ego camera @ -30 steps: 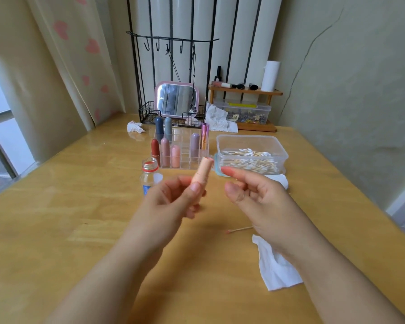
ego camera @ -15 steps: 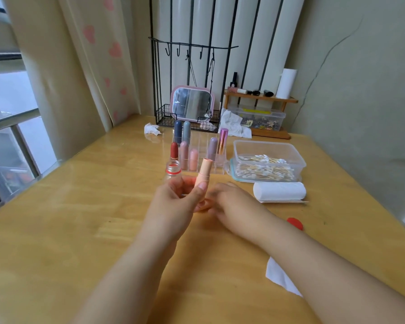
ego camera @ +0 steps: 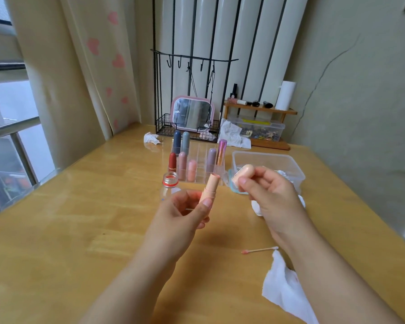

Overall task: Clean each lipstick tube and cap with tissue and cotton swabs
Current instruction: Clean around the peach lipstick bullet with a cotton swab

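The peach lipstick tube (ego camera: 211, 186) stands nearly upright above the wooden table (ego camera: 68, 242), pinched between thumb and curled fingers of the left hand (ego camera: 185, 213) — its lower end hidden behind them. Just to the right, apart from it, the right hand (ego camera: 270, 195) grips the matching cap (ego camera: 243, 172) in its fingertips. A used cotton swab (ego camera: 260, 249) lies beside a tissue (ego camera: 282, 288), partly covered by the right forearm.
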`<state>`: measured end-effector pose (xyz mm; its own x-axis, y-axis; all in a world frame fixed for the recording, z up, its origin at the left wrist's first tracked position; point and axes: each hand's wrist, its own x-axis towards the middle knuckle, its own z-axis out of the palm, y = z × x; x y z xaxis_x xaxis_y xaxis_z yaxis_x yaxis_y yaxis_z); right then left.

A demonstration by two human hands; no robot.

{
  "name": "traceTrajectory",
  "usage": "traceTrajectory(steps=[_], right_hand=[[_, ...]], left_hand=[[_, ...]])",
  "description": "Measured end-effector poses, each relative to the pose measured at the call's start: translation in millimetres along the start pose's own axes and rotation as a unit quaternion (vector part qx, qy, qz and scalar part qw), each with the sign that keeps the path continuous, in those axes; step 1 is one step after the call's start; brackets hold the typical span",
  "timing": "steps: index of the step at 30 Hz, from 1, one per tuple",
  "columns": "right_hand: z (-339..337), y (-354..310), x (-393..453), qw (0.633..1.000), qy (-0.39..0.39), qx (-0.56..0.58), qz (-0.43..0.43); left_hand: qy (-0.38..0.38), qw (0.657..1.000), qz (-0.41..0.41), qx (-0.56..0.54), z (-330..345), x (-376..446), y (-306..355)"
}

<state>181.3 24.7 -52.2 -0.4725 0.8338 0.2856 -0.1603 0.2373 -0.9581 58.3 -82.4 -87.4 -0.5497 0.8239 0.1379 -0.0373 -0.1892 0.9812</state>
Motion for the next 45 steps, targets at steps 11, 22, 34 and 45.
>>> traceTrajectory(steps=[11,22,34,45], right_hand=[[-4.4,-14.5,-12.2,0.986,-0.117,-0.113,-0.044],[-4.7,-13.1,-17.7,0.961,-0.151,-0.227,-0.039],[-2.3,-16.0,9.1,0.948,-0.098,-0.300,-0.037],[49.5,-35.4,116.9,0.895,-0.069,-0.422,-0.126]], left_hand=[[-0.057,0.997,0.016,0.057,2.6,-4.4,-0.9],[-0.062,0.991,0.031,0.115,9.9,-11.8,1.2],[0.062,0.917,0.163,0.358,-1.2,-9.8,50.2],[0.041,0.805,0.158,0.570,-66.7,108.0,73.6]])
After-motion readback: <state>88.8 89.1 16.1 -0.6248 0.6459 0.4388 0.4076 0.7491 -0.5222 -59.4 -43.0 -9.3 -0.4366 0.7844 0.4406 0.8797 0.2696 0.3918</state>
